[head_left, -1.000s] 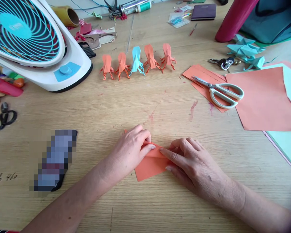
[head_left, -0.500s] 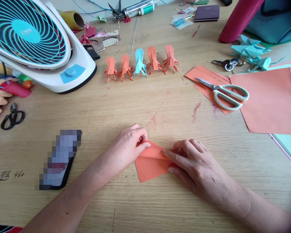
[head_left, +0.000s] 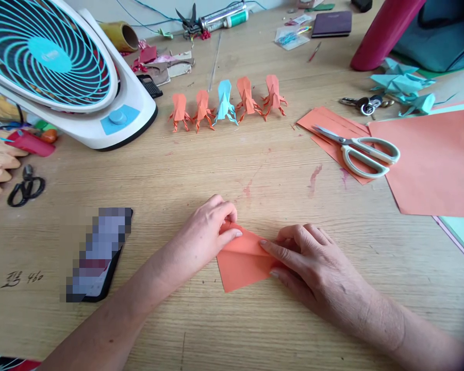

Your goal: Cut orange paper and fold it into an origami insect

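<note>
A small orange paper square (head_left: 242, 263) lies on the wooden table (head_left: 232, 170) with its top flap folded down. My left hand (head_left: 206, 232) pinches the paper's upper left corner between thumb and fingers. My right hand (head_left: 313, 260) presses on the paper's right side, its fingers curled and the forefinger laid along the fold. Farther back stands a row of folded paper figures (head_left: 226, 103), several orange and one light blue.
White-handled scissors (head_left: 361, 149) lie on orange paper sheets (head_left: 429, 159) at the right. A white and teal fan (head_left: 58, 77) stands at the back left. A phone (head_left: 98, 255) and small black scissors (head_left: 25, 188) lie left. Teal paper figures (head_left: 404, 85) and keys (head_left: 363, 103) sit far right.
My left hand has drawn back from the fold's middle to the paper's upper left corner. The right hand stays on the paper. The view has shifted a little.
</note>
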Motion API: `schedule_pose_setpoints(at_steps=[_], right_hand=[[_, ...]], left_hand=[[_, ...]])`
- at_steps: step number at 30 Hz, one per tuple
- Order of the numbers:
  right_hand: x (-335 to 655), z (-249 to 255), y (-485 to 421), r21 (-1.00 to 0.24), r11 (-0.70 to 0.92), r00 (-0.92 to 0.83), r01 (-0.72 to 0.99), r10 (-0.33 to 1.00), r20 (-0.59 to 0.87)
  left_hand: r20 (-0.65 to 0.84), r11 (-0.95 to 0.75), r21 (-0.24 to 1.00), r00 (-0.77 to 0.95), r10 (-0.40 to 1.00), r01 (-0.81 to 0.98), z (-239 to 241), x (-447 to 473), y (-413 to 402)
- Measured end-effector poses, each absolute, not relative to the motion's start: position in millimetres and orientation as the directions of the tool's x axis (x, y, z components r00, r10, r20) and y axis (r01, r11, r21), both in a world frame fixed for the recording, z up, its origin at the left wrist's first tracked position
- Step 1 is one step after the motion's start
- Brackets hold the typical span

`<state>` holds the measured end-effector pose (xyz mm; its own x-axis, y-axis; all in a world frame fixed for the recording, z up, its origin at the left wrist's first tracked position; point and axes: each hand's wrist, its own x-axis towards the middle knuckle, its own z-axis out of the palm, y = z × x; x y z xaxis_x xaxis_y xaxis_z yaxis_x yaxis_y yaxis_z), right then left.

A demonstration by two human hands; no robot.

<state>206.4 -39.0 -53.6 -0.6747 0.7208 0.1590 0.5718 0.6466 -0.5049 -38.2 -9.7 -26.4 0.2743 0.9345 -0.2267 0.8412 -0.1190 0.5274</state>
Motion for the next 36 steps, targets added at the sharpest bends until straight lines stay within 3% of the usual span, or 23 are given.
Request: schedule_pose_setpoints(at_steps=[19, 24, 29, 36], right_hand=[[207.9, -56.1, -40.1, -0.499, 0.659, -0.676, 0.563, 0.714, 0.181], [207.1, -56.4, -38.9, -0.493, 0.673, -0.673, 0.551, 0.708, 0.215], [208.4, -57.1, -38.7, -0.507, 0.661, -0.673, 0.554, 0.713, 0.195], [207.6, -57.3, -36.6, -0.513, 0.658, -0.681, 0.551, 0.71, 0.178]], left_hand=[[-0.187, -0.173, 0.516, 0.307, 0.933, 0.839, -23.4, -34.1, -9.4], [-0.022, -0.374, 0.419, 0.421, 0.907, 0.828, -23.6, -29.5, -18.4], [0.149, -0.6, 0.315, 0.586, 0.796, 0.735, -31.2, -24.8, -44.8], [0.247, -0.675, 0.075, 0.642, 0.726, 0.734, -43.5, -19.8, -72.6]])
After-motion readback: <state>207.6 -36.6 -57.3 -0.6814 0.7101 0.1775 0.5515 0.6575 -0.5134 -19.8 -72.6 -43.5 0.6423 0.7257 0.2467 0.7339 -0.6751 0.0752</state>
